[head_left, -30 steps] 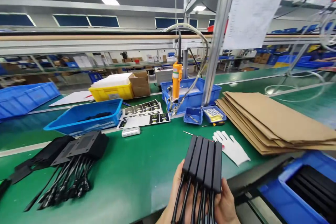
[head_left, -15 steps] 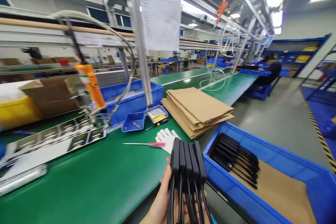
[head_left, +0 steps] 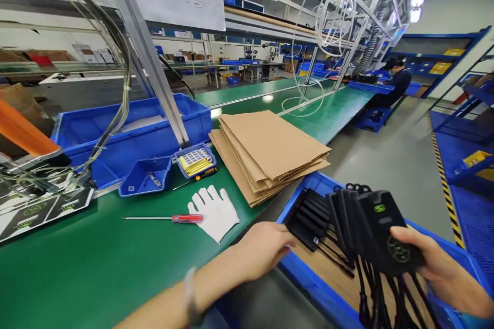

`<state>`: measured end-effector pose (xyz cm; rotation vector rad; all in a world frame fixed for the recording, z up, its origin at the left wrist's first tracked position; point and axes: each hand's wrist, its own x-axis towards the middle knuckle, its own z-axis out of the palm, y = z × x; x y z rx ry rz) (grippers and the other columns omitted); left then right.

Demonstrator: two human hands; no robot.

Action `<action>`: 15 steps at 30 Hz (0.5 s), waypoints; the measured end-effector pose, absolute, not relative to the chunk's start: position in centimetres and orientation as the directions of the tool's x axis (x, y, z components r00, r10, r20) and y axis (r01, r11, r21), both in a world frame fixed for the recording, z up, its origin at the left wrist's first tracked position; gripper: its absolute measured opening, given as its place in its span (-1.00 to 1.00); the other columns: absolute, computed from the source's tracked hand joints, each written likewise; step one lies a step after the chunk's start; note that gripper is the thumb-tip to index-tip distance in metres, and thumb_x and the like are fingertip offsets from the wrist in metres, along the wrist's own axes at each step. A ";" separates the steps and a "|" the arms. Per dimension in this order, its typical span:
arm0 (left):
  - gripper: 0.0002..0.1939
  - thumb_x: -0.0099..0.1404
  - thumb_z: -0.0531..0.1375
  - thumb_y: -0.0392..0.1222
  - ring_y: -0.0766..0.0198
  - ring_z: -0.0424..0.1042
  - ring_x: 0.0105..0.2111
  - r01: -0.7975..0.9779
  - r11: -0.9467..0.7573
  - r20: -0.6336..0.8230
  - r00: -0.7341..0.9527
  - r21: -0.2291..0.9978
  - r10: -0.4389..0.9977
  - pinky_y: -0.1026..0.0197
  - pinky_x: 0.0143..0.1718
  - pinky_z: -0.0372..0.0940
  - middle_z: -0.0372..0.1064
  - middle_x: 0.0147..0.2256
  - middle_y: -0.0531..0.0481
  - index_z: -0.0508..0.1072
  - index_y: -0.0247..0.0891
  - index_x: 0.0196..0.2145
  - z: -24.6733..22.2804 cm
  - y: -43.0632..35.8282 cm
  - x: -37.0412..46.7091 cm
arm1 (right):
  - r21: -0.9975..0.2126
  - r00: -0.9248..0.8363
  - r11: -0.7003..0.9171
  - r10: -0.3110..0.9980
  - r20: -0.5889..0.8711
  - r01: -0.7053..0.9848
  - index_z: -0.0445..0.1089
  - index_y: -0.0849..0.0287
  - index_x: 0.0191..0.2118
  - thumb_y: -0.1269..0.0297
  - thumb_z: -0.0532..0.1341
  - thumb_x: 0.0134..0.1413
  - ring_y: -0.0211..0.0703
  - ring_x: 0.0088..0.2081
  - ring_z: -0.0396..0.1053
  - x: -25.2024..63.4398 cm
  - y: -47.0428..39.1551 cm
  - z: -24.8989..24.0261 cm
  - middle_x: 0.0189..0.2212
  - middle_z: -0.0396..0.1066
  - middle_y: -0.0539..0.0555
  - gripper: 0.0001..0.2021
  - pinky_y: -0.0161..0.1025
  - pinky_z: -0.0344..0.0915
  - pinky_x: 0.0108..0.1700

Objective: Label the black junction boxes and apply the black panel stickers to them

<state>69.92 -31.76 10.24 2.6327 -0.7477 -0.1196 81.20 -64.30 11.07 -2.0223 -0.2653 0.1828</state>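
Note:
My right hand (head_left: 440, 262) grips a stack of black box-shaped electronic units with cables (head_left: 389, 231), thumb on the face of the nearest one. A green mark and a round emblem show on that face, and the black cables hang down. The stack is over a blue bin (head_left: 320, 293); whether it touches the bottom I cannot tell. More black units (head_left: 309, 218) lie in a row inside the bin, on a cardboard sheet. My left hand (head_left: 266, 247) is at the bin's near left edge, fingers loosely apart and holding nothing.
On the green bench (head_left: 77, 267) lie a white glove (head_left: 216, 213), a red-handled screwdriver (head_left: 187, 218) and stacked cardboard sheets (head_left: 274, 149). Small blue trays (head_left: 146, 177) stand behind them. An orange tool (head_left: 27, 126) is at left. Another person (head_left: 397, 82) sits farther along.
The view has turned right. The stack of black units has moved right, over the bin, and is now in my right hand. My left hand has come off it.

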 end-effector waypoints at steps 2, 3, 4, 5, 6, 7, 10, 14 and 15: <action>-0.85 0.22 0.21 -0.42 0.04 0.54 -0.27 -0.548 -0.779 -0.046 0.808 0.305 -0.587 0.12 -0.23 0.40 0.54 -0.30 -0.19 0.55 -0.30 -0.28 8.7 -34.9 75.2 | -0.928 0.915 -0.364 0.344 -0.211 -0.077 0.45 0.25 -0.02 0.00 0.14 0.10 0.04 -0.31 0.54 81.9 -65.1 11.0 -0.33 0.57 0.18 -0.52 -0.14 0.38 -0.31; -0.86 0.17 0.22 -0.47 0.01 0.54 -0.29 -0.562 -0.781 -0.074 0.797 0.272 -0.600 0.11 -0.27 0.40 0.54 -0.34 -0.22 0.55 -0.33 -0.35 7.5 -36.5 77.5 | -0.919 0.899 -0.387 0.370 -0.232 -0.078 0.41 0.22 0.04 0.01 0.23 0.01 0.08 -0.20 0.53 82.1 -65.3 10.6 -0.24 0.56 0.18 -0.48 -0.12 0.40 -0.21; -0.86 0.17 0.20 -0.49 -0.02 0.54 -0.29 -0.565 -0.790 -0.092 0.797 0.239 -0.597 0.09 -0.29 0.39 0.53 -0.36 -0.27 0.55 -0.37 -0.37 6.1 -37.9 79.4 | -0.893 0.904 -0.450 0.377 -0.202 -0.011 0.38 0.21 0.05 0.03 0.30 -0.09 0.13 -0.10 0.50 82.2 -65.4 10.1 -0.16 0.55 0.18 -0.43 -0.10 0.40 -0.11; -0.84 0.19 0.19 -0.48 -0.05 0.54 -0.25 -0.568 -0.796 -0.096 0.798 0.206 -0.595 0.06 -0.28 0.39 0.53 -0.32 -0.32 0.56 -0.39 -0.33 4.7 -39.2 81.1 | -0.837 0.909 -0.542 0.383 -0.167 0.074 0.37 0.23 0.07 0.05 0.33 -0.17 0.18 -0.02 0.46 82.3 -65.4 9.3 -0.10 0.52 0.21 -0.37 -0.06 0.37 -0.01; -0.81 0.20 0.19 -0.48 -0.08 0.53 -0.18 -0.577 -0.798 -0.092 0.797 0.176 -0.597 0.02 -0.24 0.39 0.53 -0.24 -0.35 0.56 -0.40 -0.26 3.3 -40.3 82.4 | -0.750 0.915 -0.645 0.377 -0.145 0.147 0.34 0.25 0.10 0.08 0.34 -0.23 0.23 0.04 0.42 82.2 -65.5 8.5 -0.03 0.49 0.25 -0.31 -0.01 0.33 0.06; -0.74 0.18 0.20 -0.48 -0.12 0.50 -0.09 -0.587 -0.796 -0.085 0.794 0.149 -0.602 -0.05 -0.16 0.38 0.52 -0.14 -0.36 0.56 -0.37 -0.18 2.1 -41.3 83.5 | -0.636 0.924 -0.746 0.358 -0.134 0.197 0.31 0.28 0.13 0.11 0.33 -0.25 0.26 0.05 0.40 81.9 -65.4 7.4 0.01 0.45 0.30 -0.27 0.05 0.31 0.09; -0.43 0.06 0.29 -0.48 -0.13 0.25 0.22 -0.663 -0.741 -0.050 0.741 0.102 -0.670 -0.22 0.13 0.20 0.35 0.16 -0.22 0.50 -0.12 0.02 -0.9 -43.1 85.3 | -0.228 0.944 -0.941 0.288 -0.161 0.248 0.19 0.38 0.26 0.24 0.25 -0.25 0.32 0.03 0.39 80.1 -64.8 4.2 0.03 0.38 0.40 -0.17 0.09 0.33 0.03; -0.22 0.00 0.35 -0.46 0.04 0.05 0.34 -0.753 -0.654 -0.052 0.652 0.069 -0.756 -0.16 0.34 -0.09 0.12 0.32 -0.03 0.38 0.05 0.16 -2.5 -43.7 86.5 | -0.038 0.904 -0.946 0.319 -0.285 0.322 0.11 0.33 0.33 0.35 0.26 -0.31 0.36 0.17 0.25 77.4 -63.1 0.5 0.18 0.26 0.42 -0.07 0.16 0.19 0.18; -0.16 0.01 0.36 -0.44 0.04 -0.01 0.36 -0.756 -0.652 -0.051 0.650 0.057 -0.758 -0.18 0.35 -0.15 0.04 0.35 -0.05 0.31 0.04 0.22 -2.6 -43.6 86.9 | -0.049 0.886 -0.941 0.333 -0.324 0.336 0.09 0.31 0.35 0.35 0.28 -0.32 0.37 0.20 0.21 77.0 -62.7 -0.1 0.20 0.23 0.42 -0.04 0.19 0.16 0.21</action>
